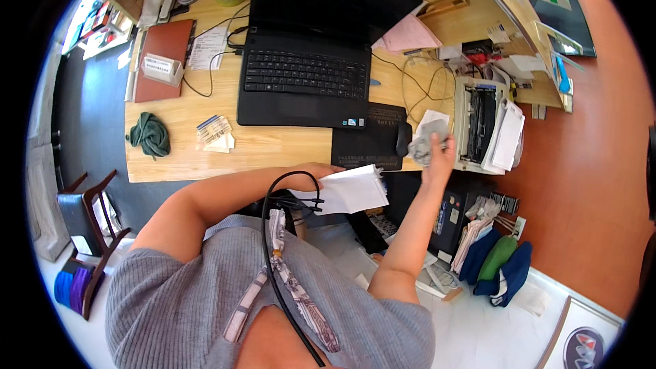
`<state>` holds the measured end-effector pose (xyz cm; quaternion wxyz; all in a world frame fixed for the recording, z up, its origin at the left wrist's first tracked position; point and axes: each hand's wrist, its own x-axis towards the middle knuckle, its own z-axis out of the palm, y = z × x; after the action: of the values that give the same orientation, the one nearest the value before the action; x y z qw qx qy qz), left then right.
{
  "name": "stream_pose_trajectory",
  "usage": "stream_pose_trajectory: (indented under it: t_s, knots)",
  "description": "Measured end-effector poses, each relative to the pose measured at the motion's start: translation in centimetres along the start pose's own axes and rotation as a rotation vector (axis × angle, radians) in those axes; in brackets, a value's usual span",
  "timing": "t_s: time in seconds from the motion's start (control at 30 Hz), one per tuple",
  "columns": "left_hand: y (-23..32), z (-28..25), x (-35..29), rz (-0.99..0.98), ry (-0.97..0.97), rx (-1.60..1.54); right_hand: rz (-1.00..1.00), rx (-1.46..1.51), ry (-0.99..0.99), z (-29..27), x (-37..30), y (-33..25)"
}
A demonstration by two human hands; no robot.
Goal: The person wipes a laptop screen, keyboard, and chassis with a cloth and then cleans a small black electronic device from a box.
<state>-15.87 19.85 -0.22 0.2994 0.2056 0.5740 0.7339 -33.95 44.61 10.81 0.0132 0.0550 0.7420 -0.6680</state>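
My left hand [313,175] grips a stack of white papers [350,190] at the desk's front edge, over my lap. At the right end of the desk, my right hand [439,158] is closed on a crumpled grey cloth [425,143]. Just left of that cloth lies a black computer mouse [403,139] on a dark mouse pad [365,147]. A black laptop [304,106] stands opened behind my hands, its screen dark. To the right of my right hand is a printer [470,159] with white sheets on its side.
A dark green cloth [149,135], some small cards [215,133] and a brown folder [160,48] lie on the desk's left. Loose cables [427,82] run toward the printer. A black computer tower [454,215] stands below, beside hanging blue and green cloths [499,260]. A chair [92,212] is at far left.
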Motion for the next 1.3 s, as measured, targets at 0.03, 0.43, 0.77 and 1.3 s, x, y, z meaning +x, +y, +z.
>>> stream_pose_trajectory:
  t_s: [0.03,0.43,0.77,1.3]
  knots:
    - [0.3,-0.1,0.0,0.039,-0.047,-0.004,0.015,-0.094,-0.019,-0.5,-0.2,1.8]
    - [-4.6,1.1,1.3,-0.034,0.09,0.696,-0.542,-1.101,-0.18,7.4,1.6,13.3]
    - [1.1,-3.3,-6.2,-0.464,0.446,0.262,-0.578,-1.1,-0.207,5.1,-0.1,13.8]
    - [3.9,-8.8,-8.3,-0.188,1.313,1.181,-0.608,-1.071,-0.063,5.7,-0.7,13.7]
